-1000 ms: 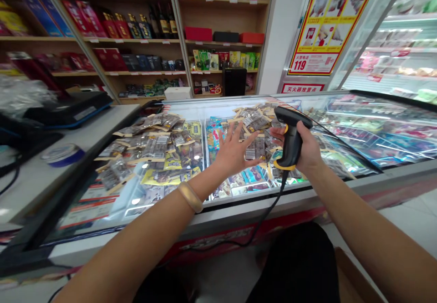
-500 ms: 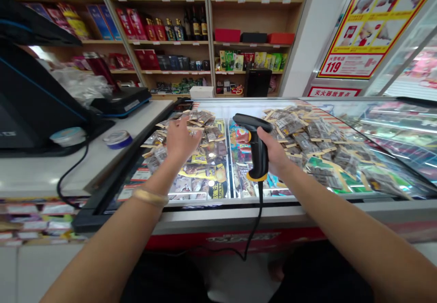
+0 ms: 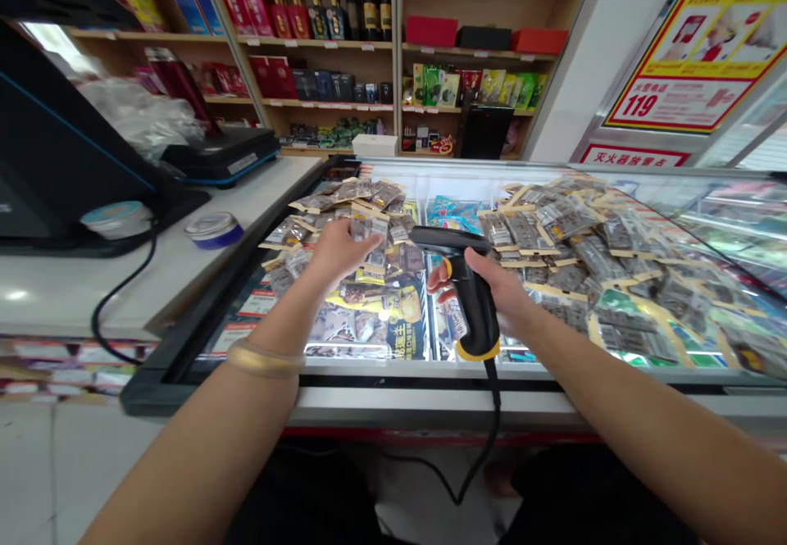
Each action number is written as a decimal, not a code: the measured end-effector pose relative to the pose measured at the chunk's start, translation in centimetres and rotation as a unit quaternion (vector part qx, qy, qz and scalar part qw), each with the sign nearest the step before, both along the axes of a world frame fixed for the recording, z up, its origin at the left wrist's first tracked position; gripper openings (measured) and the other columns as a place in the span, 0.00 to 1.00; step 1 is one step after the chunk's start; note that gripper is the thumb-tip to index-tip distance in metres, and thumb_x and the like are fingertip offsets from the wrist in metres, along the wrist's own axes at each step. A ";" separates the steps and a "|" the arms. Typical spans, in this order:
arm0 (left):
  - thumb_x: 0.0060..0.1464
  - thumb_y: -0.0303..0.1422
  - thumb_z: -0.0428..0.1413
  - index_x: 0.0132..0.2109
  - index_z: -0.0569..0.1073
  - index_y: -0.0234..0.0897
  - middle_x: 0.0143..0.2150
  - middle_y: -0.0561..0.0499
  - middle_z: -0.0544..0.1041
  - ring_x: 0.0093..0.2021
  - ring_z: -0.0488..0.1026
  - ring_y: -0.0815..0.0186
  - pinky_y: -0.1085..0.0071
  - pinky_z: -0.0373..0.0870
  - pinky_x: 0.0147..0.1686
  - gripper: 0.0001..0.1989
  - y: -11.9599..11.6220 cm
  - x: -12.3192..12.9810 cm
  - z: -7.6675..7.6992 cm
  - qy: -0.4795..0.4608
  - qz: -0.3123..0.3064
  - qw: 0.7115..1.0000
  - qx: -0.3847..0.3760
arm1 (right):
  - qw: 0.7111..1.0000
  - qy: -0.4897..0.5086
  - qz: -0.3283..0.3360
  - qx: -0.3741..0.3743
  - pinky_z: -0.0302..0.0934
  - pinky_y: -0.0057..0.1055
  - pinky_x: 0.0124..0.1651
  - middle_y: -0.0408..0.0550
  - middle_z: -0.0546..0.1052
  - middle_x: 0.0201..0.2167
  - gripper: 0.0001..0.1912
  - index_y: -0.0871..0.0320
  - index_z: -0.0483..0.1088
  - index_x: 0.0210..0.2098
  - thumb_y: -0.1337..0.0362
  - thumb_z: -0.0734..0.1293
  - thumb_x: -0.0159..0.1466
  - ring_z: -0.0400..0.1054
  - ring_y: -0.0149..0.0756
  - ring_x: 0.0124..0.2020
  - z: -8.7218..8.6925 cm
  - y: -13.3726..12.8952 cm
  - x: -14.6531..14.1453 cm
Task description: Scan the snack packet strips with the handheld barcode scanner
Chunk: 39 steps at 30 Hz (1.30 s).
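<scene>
This is a small retail shop, seen from behind its checkout. Wooden shelves (image 3: 344,45) along the back wall carry price tags on their edges and rows of boxed liquor, wine bottles (image 3: 367,6) and packaged goods. A glass-topped chest freezer (image 3: 430,373) holds frozen treats, with heaps of small sealed snack packets (image 3: 571,238) spread over its lid. On the white counter (image 3: 153,274) stands a dark point-of-sale terminal (image 3: 55,160). A corded barcode scanner (image 3: 470,291) and a red-and-yellow fire safety poster (image 3: 694,45) marked 119 complete the picture.
</scene>
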<state>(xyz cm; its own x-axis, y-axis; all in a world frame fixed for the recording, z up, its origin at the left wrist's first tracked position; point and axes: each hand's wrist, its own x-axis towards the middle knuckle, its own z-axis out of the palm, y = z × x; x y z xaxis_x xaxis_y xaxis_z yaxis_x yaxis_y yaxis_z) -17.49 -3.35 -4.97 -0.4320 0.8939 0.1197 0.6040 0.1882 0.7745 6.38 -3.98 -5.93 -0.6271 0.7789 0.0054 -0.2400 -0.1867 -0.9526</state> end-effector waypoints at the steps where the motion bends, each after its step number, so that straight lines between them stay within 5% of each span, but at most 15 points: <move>1: 0.44 0.44 0.64 0.38 0.76 0.34 0.33 0.47 0.79 0.35 0.76 0.57 0.64 0.70 0.37 0.18 0.1 0.0 -0.3 -0.073 -0.026 0.997 0.030 | 1.000 -0.008 0.008 0.003 0.68 0.33 0.36 0.51 0.80 0.31 0.28 0.58 0.74 0.26 0.37 0.71 0.51 0.75 0.42 0.36 0.0 -0.2 0.0; 4: 0.43 0.43 0.63 0.42 0.77 0.35 0.34 0.50 0.80 0.36 0.75 0.61 0.67 0.70 0.39 0.21 0.4 0.3 -0.9 -0.242 -0.089 0.960 0.109 | 0.999 -0.030 0.039 0.016 0.67 0.33 0.36 0.51 0.79 0.30 0.28 0.58 0.75 0.26 0.37 0.71 0.51 0.74 0.40 0.33 0.0 -0.6 0.0; 6: 0.43 0.43 0.63 0.43 0.77 0.36 0.35 0.51 0.80 0.38 0.75 0.63 0.68 0.69 0.42 0.20 0.5 0.6 -1.1 -0.274 -0.107 0.947 0.126 | 0.998 -0.035 0.054 0.026 0.67 0.34 0.36 0.52 0.79 0.30 0.28 0.59 0.74 0.26 0.37 0.70 0.52 0.73 0.39 0.32 -0.1 -0.7 0.0; 33: 0.42 0.42 0.64 0.40 0.78 0.35 0.36 0.50 0.81 0.40 0.76 0.61 0.66 0.70 0.43 0.19 0.1 0.8 -1.1 -0.283 -0.120 0.942 0.133 | 0.998 -0.040 0.048 -0.001 0.67 0.32 0.36 0.49 0.78 0.26 0.27 0.58 0.74 0.26 0.38 0.71 0.52 0.71 0.37 0.30 -0.4 -0.3 -0.1; 39: 0.43 0.44 0.64 0.39 0.77 0.36 0.35 0.48 0.80 0.35 0.75 0.62 0.68 0.69 0.36 0.19 -0.5 2.6 -0.1 -0.120 -0.161 0.973 0.110 | 0.999 0.020 -0.023 0.012 0.68 0.32 0.37 0.49 0.78 0.28 0.27 0.58 0.73 0.27 0.38 0.70 0.53 0.74 0.40 0.35 1.0 -0.9 1.3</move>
